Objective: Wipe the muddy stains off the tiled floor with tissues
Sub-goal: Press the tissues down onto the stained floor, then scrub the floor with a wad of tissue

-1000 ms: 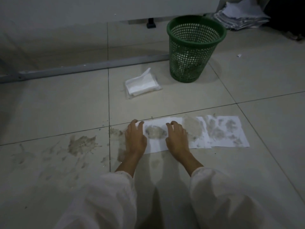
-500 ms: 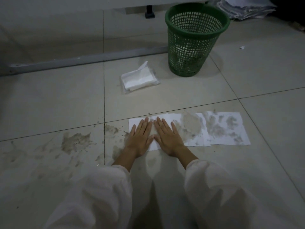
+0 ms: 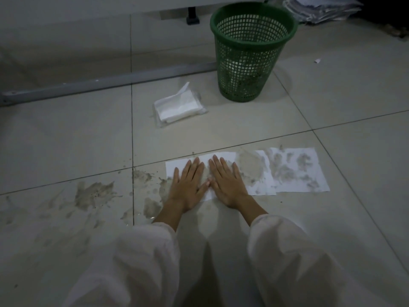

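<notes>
White tissue (image 3: 183,166) under flat, spread fingers (image 3: 195,167)

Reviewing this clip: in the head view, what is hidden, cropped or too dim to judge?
- Mud beneath the flat left hand and right hand: covered by the hands and the white tissue sheet.
- Contents of the green mesh plastic wastebasket: dim; only blurred, soiled shapes show through the mesh.
- Stack of papers: cut off by the top edge.
- Small white scrap: too small to identify.
</notes>
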